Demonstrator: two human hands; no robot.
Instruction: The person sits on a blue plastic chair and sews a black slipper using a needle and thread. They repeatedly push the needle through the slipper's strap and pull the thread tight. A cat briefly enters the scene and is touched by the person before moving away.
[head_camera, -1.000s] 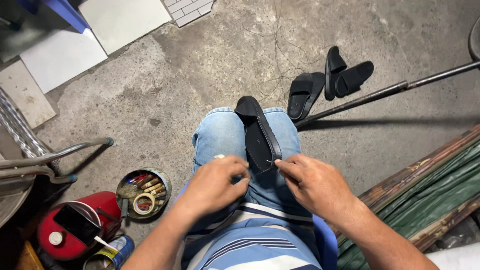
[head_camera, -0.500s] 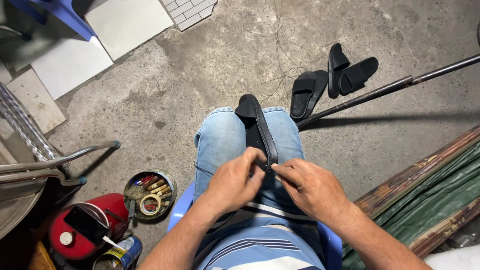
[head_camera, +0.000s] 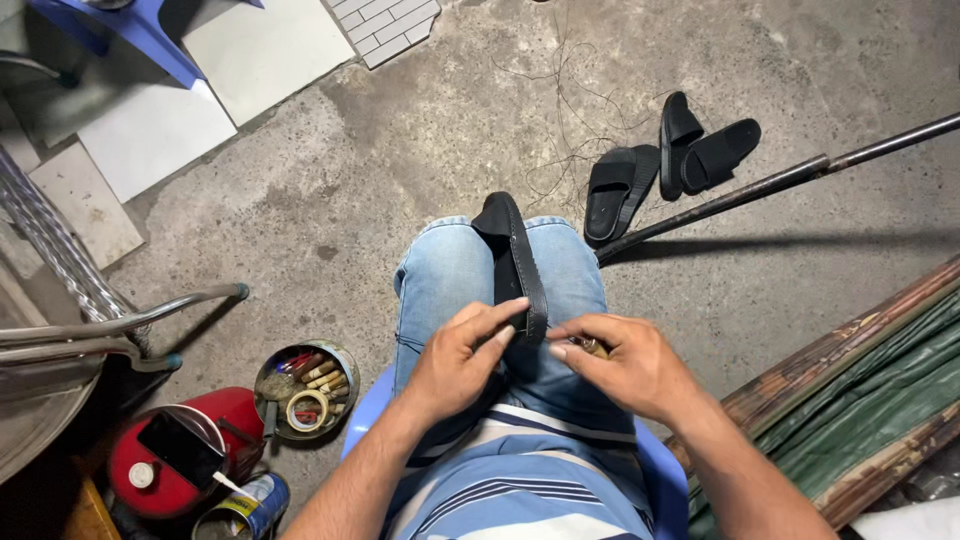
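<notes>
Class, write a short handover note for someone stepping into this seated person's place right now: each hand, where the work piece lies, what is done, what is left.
Left hand: fingers pinch the near end of the black shoe sole, which lies along the lap on blue jeans.
Right hand: closed on a small brownish tool, tip at the sole's edge.
Done: cannot tell from this view.
Left: work at the sole's near edge goes on.
Round tin of tools stands on the floor to the left.

A stained, cracked concrete floor (head_camera: 400, 150) carries pale loose tiles (head_camera: 150, 135) at upper left beside a blue plastic stool (head_camera: 140, 40). A long metal pipe (head_camera: 780, 185) casts a hard shadow across it; weathered wooden beams (head_camera: 850, 350) edge the lower right.
</notes>
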